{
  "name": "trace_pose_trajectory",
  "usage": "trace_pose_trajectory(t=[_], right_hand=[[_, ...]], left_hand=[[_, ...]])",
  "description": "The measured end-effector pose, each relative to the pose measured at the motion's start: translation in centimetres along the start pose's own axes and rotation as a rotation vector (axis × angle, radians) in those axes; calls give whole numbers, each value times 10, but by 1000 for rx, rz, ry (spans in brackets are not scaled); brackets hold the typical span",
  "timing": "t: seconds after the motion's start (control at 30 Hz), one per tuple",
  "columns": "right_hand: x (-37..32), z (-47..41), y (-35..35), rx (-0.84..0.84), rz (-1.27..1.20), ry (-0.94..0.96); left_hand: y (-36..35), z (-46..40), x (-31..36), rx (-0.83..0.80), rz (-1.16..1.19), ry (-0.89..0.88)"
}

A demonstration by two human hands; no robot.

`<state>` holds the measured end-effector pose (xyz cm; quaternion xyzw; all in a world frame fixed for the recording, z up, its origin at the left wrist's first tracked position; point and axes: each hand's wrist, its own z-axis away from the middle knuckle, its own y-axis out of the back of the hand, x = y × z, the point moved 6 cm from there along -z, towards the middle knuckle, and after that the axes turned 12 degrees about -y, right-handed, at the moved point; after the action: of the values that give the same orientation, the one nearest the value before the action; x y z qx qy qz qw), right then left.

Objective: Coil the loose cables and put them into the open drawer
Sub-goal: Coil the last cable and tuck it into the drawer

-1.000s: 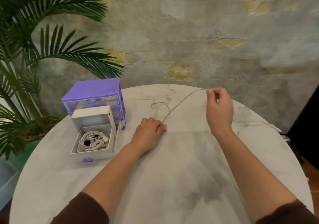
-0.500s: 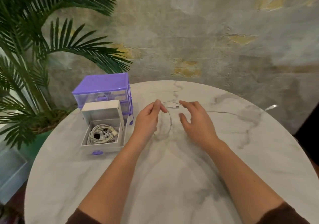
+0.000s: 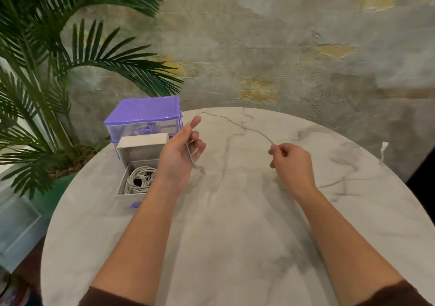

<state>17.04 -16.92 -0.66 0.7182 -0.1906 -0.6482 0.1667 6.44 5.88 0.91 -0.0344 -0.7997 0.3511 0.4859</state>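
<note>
A thin grey cable (image 3: 244, 128) arcs in the air between my two hands above the round marble table (image 3: 235, 235). My left hand (image 3: 182, 150) is raised, palm toward me, and grips one stretch of the cable, whose short end hangs down past the palm. My right hand (image 3: 290, 162) pinches the cable farther along between thumb and fingers. The cable's far end with a white plug (image 3: 384, 146) hangs at the table's right edge. The open white drawer (image 3: 138, 193) left of my left hand holds a coiled white cable (image 3: 140, 179).
A purple drawer unit (image 3: 146, 119) stands at the table's left rear, with the drawer pulled out in front of it. A potted palm (image 3: 47, 82) fills the left side. A rough plaster wall rises behind the table.
My hands were close together over a small loop on the table. Now they have lifted and spread apart, the left turned palm up, the cable drawn out between them.
</note>
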Motion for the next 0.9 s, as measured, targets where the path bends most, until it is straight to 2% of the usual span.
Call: trace_pose_trajectory(t=[0.07, 0.13, 0.2, 0.23, 0.3, 0.37, 0.5, 0.57, 0.77, 0.9], right_hand=[[10, -4, -2, -35, 120, -60], [13, -6, -5, -14, 330, -42], [4, -1, -9, 67, 501, 122], [-5, 4, -12, 85, 500, 226], [-23, 17, -17, 37, 343, 369], [-36, 27, -22, -30, 145, 413], [-42, 37, -23, -155, -173, 338], [-42, 35, -17, -126, -262, 302], [-25, 18, 8, 59, -288, 87], [-18, 14, 15, 160, -148, 32]], left_hand=[[-5, 2, -1, -59, -103, -9], [-12, 6, -2, -120, -247, -17], [-18, 10, -6, -179, -378, 2], [-22, 12, -9, -213, -410, 23], [-29, 16, -15, -278, -414, 75], [-33, 21, -19, -327, -353, 148], [-33, 23, -20, -341, -268, 268], [-31, 22, -18, -279, -231, 266], [-16, 11, -6, -104, -63, 175], [-18, 15, -7, -117, -169, 165]])
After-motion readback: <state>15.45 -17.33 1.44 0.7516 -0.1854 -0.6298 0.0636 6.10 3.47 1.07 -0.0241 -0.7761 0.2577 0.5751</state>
